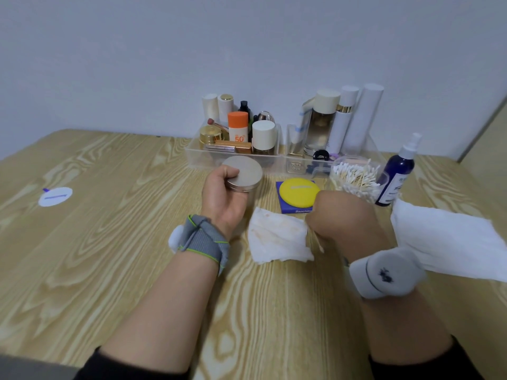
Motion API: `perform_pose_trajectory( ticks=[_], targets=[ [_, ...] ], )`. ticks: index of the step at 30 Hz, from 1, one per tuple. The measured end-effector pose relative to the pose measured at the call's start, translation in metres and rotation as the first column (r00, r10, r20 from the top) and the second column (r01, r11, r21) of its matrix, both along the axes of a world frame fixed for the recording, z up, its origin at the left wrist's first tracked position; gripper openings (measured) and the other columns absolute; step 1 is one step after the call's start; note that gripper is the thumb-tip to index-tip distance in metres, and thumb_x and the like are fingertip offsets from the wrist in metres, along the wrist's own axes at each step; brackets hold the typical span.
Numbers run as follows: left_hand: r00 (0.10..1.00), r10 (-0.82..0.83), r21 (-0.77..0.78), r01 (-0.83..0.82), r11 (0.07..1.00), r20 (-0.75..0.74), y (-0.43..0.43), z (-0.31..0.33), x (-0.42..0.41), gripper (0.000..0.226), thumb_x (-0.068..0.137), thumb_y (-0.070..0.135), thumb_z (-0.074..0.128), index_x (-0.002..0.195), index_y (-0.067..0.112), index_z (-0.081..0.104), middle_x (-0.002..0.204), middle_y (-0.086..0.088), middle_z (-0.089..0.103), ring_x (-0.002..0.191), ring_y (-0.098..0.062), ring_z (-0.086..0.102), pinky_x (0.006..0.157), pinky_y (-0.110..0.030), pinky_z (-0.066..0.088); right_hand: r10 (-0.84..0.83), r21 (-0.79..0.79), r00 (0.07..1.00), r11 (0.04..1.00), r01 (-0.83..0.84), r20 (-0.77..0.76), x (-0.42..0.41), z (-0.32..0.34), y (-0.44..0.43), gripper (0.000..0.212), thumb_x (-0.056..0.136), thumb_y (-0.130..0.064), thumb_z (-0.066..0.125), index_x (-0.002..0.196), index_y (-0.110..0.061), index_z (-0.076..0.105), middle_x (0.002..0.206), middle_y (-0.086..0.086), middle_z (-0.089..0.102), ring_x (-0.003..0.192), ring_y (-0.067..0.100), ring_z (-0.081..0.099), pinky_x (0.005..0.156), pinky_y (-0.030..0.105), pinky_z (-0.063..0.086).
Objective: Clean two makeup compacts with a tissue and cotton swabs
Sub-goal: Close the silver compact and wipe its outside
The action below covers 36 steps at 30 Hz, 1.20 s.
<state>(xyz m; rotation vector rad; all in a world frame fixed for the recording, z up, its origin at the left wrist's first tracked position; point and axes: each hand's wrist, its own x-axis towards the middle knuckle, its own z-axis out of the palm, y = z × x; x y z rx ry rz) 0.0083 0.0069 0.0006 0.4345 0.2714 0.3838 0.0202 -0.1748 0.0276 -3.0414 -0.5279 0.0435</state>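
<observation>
The left hand (225, 198) holds a round silver compact (243, 174) above the table (109, 242); its fingers are curled around the near edge of the compact, with the thumb lying on the closed lid. The compact is lifted just in front of a clear organizer tray (197, 157) that is full of bottles and jars.

The right hand (340, 215) is turned with its back to the camera, so I cannot tell how its fingers are set. A thin cotton swab (319, 244) sticks out below this hand, and it seems to be held there, above the right edge of a used tissue (277, 239). This tissue lies flat on the table between the two hands and has pale orange stains.

The second compact (297, 194), with a yellow round lid on a blue square base, rests closed on the table just behind the right hand. To the right of it stands a clear cup of cotton swabs (354, 178), and beside the cup a dark blue spray bottle (397, 174). A clean white tissue (450, 242) lies near the right wrist. Far left on the table there is a small white round sticker (55, 196).
</observation>
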Motion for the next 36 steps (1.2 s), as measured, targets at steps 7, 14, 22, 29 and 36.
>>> perform_pose_trajectory(
  ticks=[7,14,22,29,36],
  targets=[
    [1.0,-0.024,0.01,0.024,1.0,0.002,-0.001,0.002,-0.003,0.03,0.089,-0.007,0.031,0.107,0.0,0.054,0.102,-0.015,0.061,0.1,-0.028,0.058,0.098,-0.041,0.047,0.142,0.07,0.985,0.988,-0.136,-0.094,-0.002,-0.003,0.011,0.028,0.086,-0.046,0.058,0.093,-0.02,0.065,0.095,-0.001,0.065,0.094,0.021,0.06,0.073,0.029,0.044],
    [0.998,-0.052,0.025,0.053,0.998,-0.046,0.001,0.0,-0.004,0.027,0.089,-0.004,0.035,0.106,0.003,0.054,0.102,-0.014,0.06,0.1,-0.028,0.056,0.099,-0.043,0.044,0.317,0.244,0.938,0.929,-0.279,-0.137,-0.004,-0.003,0.017,0.022,0.082,-0.026,0.059,0.068,-0.029,0.042,0.086,-0.006,0.053,0.084,0.018,0.052,0.07,0.031,0.043],
    [0.968,-0.249,0.077,0.247,0.966,0.014,-0.005,0.006,-0.014,0.027,0.098,0.03,0.044,0.108,0.009,0.057,0.098,-0.011,0.06,0.093,-0.025,0.059,0.1,-0.036,0.041,0.506,0.74,0.859,0.547,-0.392,0.08,-0.019,0.017,0.018,0.018,0.084,-0.004,0.048,0.083,-0.021,0.051,0.069,-0.017,0.053,0.058,0.01,0.045,0.053,0.019,0.035],
    [0.834,-0.549,0.206,0.529,0.824,0.053,-0.016,0.004,-0.017,0.079,0.097,0.062,0.031,0.146,0.0,0.036,0.133,-0.026,0.05,0.122,-0.037,0.052,0.112,-0.048,0.033,0.34,0.741,0.91,0.542,-0.397,0.239,-0.008,-0.001,0.024,0.017,0.088,-0.014,0.054,0.093,-0.03,0.058,0.101,-0.019,0.057,0.098,0.002,0.053,0.08,0.017,0.041],
    [0.827,-0.56,0.193,0.542,0.818,0.05,-0.016,0.009,-0.021,0.061,0.103,0.048,0.033,0.143,0.004,0.043,0.122,-0.018,0.061,0.108,-0.029,0.063,0.099,-0.045,0.047,0.219,0.499,0.834,0.714,-0.49,0.506,0.005,-0.014,0.027,0.026,0.095,-0.031,0.049,0.112,-0.027,0.068,0.131,-0.01,0.053,0.125,0.015,0.041,0.102,0.042,0.033]
  ],
)
